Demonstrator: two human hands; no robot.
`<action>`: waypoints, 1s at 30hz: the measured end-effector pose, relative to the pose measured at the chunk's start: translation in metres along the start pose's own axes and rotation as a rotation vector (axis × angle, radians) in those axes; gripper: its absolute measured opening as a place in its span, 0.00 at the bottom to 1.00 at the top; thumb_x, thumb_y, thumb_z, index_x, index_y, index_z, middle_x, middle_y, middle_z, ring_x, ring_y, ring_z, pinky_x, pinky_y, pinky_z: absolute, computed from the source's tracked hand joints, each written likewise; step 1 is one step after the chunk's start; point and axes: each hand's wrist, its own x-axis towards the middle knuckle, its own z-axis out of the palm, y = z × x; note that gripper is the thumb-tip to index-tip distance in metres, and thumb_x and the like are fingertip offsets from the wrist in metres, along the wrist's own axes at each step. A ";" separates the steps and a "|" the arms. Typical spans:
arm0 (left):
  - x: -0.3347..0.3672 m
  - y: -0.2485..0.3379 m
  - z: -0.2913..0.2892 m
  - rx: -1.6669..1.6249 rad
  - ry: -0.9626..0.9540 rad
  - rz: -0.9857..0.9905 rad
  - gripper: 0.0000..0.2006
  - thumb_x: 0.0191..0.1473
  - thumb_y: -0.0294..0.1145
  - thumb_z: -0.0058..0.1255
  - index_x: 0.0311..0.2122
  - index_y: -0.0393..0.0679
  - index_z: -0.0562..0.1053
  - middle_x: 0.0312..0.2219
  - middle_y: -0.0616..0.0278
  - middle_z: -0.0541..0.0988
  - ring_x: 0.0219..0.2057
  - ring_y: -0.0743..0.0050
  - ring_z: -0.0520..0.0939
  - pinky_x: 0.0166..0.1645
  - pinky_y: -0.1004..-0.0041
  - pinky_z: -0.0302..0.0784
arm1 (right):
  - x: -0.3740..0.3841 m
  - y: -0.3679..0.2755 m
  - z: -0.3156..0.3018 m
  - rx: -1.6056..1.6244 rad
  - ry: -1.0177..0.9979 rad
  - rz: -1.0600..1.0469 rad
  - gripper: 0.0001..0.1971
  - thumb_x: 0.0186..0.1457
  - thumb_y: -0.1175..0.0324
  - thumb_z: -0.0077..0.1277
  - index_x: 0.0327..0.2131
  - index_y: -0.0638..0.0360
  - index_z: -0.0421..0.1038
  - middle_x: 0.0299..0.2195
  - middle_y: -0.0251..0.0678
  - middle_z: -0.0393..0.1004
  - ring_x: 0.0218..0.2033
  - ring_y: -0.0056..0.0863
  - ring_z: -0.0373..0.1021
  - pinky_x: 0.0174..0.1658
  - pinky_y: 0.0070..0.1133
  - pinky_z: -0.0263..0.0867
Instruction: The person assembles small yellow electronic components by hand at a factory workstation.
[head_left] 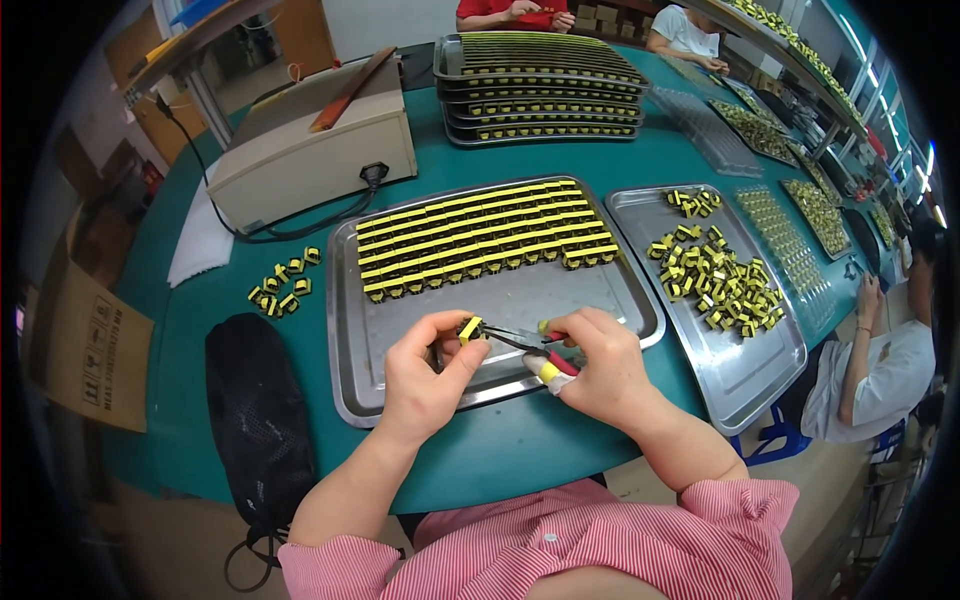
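Observation:
My left hand [428,370] pinches one small yellow-taped component [469,328] between thumb and fingers, just above the near part of a steel tray [350,330]. My right hand [592,368] grips a small hand tool with red and yellow handles [552,366]; its dark tips reach left to the component. Further back on the same tray lie several neat rows of the same yellow components [485,236].
A second steel tray [765,375] on the right holds a loose heap of components [715,275]. A small loose group [283,286] lies left on the green table, near a black mesh bag [255,410]. A beige machine [300,150] and stacked trays [540,90] stand behind. Other people sit at the right and far end.

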 end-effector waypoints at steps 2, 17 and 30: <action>0.000 -0.001 0.000 -0.036 0.000 -0.009 0.14 0.45 0.24 0.54 0.39 0.33 0.70 0.28 0.67 0.73 0.27 0.87 0.70 0.32 0.85 0.66 | -0.001 0.000 0.000 -0.002 0.002 0.002 0.16 0.33 0.69 0.63 0.28 0.59 0.70 0.23 0.35 0.69 0.22 0.29 0.68 0.25 0.22 0.65; 0.001 -0.004 0.001 -0.073 -0.021 -0.002 0.14 0.45 0.23 0.55 0.39 0.34 0.69 0.27 0.67 0.73 0.26 0.87 0.71 0.31 0.85 0.67 | -0.001 -0.001 -0.003 -0.015 0.006 0.012 0.16 0.32 0.69 0.63 0.28 0.60 0.70 0.22 0.35 0.69 0.22 0.29 0.69 0.25 0.22 0.65; -0.001 -0.002 0.003 0.178 0.023 0.097 0.14 0.41 0.22 0.56 0.37 0.36 0.69 0.25 0.69 0.71 0.24 0.89 0.67 0.28 0.86 0.63 | -0.003 0.000 -0.005 -0.038 0.013 -0.001 0.15 0.32 0.69 0.63 0.26 0.60 0.70 0.21 0.34 0.68 0.20 0.29 0.68 0.23 0.21 0.64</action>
